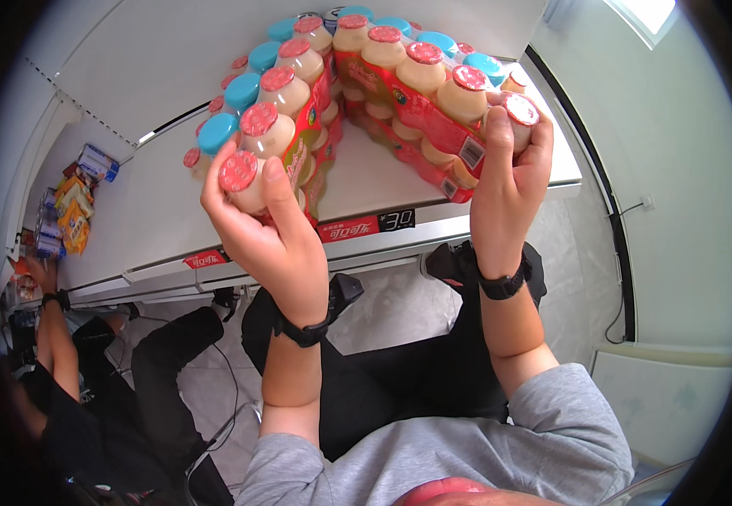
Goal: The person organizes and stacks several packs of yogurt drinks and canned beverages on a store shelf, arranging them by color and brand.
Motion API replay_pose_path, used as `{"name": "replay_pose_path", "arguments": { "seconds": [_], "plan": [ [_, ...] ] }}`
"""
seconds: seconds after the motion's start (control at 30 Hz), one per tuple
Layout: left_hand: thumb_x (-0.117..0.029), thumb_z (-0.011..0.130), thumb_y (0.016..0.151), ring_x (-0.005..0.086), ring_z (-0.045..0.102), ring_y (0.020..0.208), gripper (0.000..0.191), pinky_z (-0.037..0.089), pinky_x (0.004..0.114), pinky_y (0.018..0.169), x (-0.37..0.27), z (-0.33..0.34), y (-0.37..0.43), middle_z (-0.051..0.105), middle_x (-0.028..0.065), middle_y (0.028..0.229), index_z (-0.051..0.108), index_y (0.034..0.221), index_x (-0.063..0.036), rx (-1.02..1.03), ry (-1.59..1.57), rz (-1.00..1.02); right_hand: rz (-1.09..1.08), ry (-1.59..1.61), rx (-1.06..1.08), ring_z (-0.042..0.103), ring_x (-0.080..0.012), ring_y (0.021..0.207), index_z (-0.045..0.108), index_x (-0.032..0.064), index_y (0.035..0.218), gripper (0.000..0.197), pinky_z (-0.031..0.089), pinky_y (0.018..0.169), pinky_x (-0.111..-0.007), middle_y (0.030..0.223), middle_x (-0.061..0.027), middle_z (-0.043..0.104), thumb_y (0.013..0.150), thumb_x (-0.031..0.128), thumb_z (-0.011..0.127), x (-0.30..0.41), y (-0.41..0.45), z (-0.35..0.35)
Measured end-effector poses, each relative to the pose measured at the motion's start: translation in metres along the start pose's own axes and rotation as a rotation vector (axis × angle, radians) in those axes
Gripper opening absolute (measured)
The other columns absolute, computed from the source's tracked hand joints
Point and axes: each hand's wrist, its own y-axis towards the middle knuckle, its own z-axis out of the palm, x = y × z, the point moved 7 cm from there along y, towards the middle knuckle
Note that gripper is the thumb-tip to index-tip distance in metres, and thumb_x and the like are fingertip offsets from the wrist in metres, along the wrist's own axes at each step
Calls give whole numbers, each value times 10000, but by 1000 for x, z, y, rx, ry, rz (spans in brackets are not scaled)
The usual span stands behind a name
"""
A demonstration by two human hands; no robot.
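Note:
Two groups of shrink-wrapped yogurt drink bottles with red foil lids stand in a V on a white shelf, their far ends close together. My left hand [271, 234] grips the near end bottle of the left pack [283, 95], thumb and fingers around its neck. The near end bottle of the right pack [416, 76] is held the same way by my right hand [511, 152]. Each group has a second layer of bottles beneath. Blue-capped bottles [242, 92] stand in a row behind each pack.
The white shelf [378, 167] has red price strips [348, 229] on its front edge. Snack packets [74, 215] and blue-white packs [98, 162] sit on the shelf at the far left. Another person's hand [40, 275] reaches in there. A wall stands at the right.

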Motion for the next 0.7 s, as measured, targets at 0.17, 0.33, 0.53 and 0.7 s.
{"name": "replay_pose_path", "arguments": {
  "seconds": [0.17, 0.33, 0.53, 0.7],
  "plan": [
    [-133, 745, 968, 297, 606, 1233, 548, 512, 403, 1050, -1, 8, 1, 560, 209, 1387, 435, 1392, 25, 47, 199, 99, -91, -88, -87, 622, -179, 1045, 550, 4, 1233, 308, 521, 920, -328, 1122, -113, 640, 1003, 163, 678, 9, -6, 5],
    [-57, 796, 896, 338, 622, 1203, 615, 520, 420, 1024, 4, 11, 0, 565, 218, 1340, 431, 1386, 18, -5, 185, 133, -212, -203, -75, 664, -184, 1019, 570, 6, 1227, 341, 551, 887, -335, 1098, -120, 674, 962, 142, 736, 12, -2, 4],
    [-64, 813, 890, 315, 641, 1182, 575, 525, 404, 1021, 12, 3, 2, 584, 214, 1325, 469, 1340, 33, -14, 212, 149, -144, -153, -75, 663, -111, 955, 634, 2, 1189, 287, 545, 823, -258, 1059, -67, 704, 988, 177, 736, 2, 3, 0],
    [-43, 761, 938, 270, 645, 1160, 477, 581, 435, 995, 15, -31, 5, 590, 176, 1278, 486, 1319, 36, -228, -129, 208, -146, -50, -329, 663, -137, 953, 631, 14, 1203, 294, 566, 786, -286, 1050, -64, 674, 1032, 248, 675, -3, 15, -54]
  ]
}}
